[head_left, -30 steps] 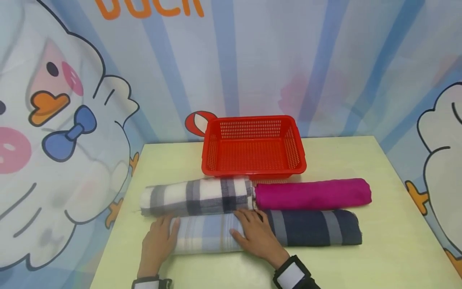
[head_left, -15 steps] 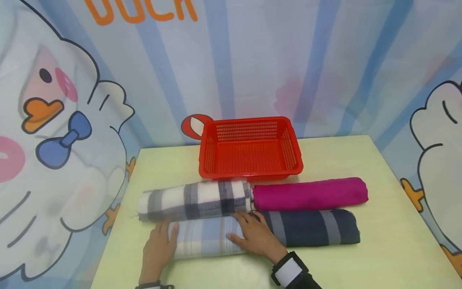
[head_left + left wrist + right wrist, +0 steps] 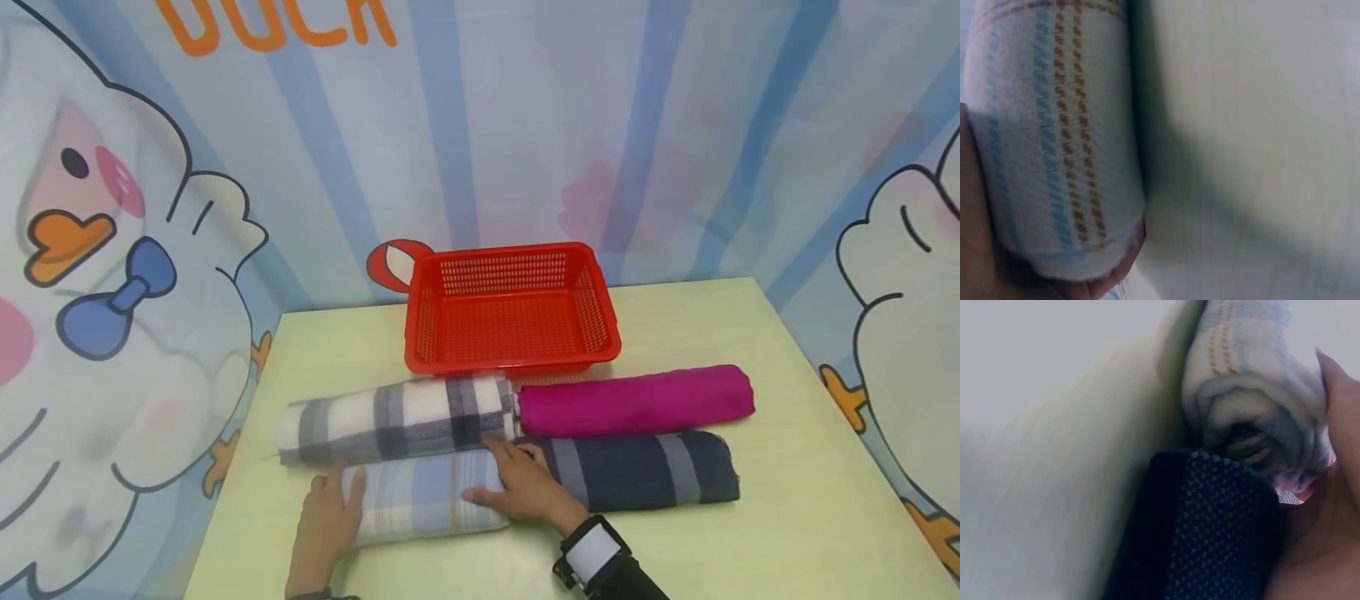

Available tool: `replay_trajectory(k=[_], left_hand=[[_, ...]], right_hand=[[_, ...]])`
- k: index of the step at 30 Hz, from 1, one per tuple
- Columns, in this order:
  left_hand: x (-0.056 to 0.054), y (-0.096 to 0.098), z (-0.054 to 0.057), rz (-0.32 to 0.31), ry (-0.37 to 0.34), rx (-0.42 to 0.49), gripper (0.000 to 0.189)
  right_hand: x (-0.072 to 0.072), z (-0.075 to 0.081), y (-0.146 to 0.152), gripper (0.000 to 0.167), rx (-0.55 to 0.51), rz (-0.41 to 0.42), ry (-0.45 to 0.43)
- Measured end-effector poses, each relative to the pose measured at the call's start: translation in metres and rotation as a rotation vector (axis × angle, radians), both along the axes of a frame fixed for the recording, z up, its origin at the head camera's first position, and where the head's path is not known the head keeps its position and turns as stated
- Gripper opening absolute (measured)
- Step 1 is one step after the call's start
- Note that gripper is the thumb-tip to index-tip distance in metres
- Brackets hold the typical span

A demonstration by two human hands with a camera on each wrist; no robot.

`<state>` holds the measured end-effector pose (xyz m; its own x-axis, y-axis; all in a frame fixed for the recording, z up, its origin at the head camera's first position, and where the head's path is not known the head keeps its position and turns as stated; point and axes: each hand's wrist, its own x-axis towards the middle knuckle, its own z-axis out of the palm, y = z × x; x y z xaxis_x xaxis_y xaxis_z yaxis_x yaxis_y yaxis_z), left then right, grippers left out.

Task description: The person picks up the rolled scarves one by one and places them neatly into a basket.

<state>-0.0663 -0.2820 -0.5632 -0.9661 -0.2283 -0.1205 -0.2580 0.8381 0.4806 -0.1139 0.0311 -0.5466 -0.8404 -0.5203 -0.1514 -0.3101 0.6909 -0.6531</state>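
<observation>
A light blue and white plaid rolled cloth [image 3: 431, 496] lies across the near part of the table. My left hand [image 3: 324, 521] grips its left end; in the left wrist view the hand [image 3: 975, 231] wraps the end, fingertips showing at its underside. At the other end my right hand [image 3: 528, 487] holds it, thumb on the near face and fingers over the far edge. In the right wrist view, the roll's spiral end [image 3: 1250, 425] shows beside that thumb. A navy and grey striped rolled cloth [image 3: 645, 471] lies right beside it, partly behind the right hand.
Behind them lie a white and grey checked rolled cloth [image 3: 397, 421] and a magenta rolled cloth [image 3: 637, 400], end to end. A red plastic basket [image 3: 423, 358] stands at the back of the pale table [image 3: 795, 467], before a cartoon duck backdrop [image 3: 517, 125].
The head view has shifted and turned slightly, so the scene sits further left. Both hands stay on the light blue roll; the right thumb lies a little lower on it.
</observation>
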Motion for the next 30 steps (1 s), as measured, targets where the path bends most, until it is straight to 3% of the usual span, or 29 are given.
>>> replay_trajectory(k=[10, 20, 30], left_hand=[[0.001, 0.001, 0.002, 0.005, -0.054, -0.015, 0.07], [0.002, 0.003, 0.007, 0.005, -0.108, 0.035, 0.076], [0.006, 0.005, 0.009, -0.012, -0.09, 0.133, 0.077]], right_hand=[[0.002, -0.004, -0.003, 0.09, -0.023, -0.048, 0.016], [0.004, -0.009, -0.004, 0.083, -0.046, -0.056, 0.067], [0.006, -0.015, 0.003, 0.075, -0.208, -0.04, 0.014]])
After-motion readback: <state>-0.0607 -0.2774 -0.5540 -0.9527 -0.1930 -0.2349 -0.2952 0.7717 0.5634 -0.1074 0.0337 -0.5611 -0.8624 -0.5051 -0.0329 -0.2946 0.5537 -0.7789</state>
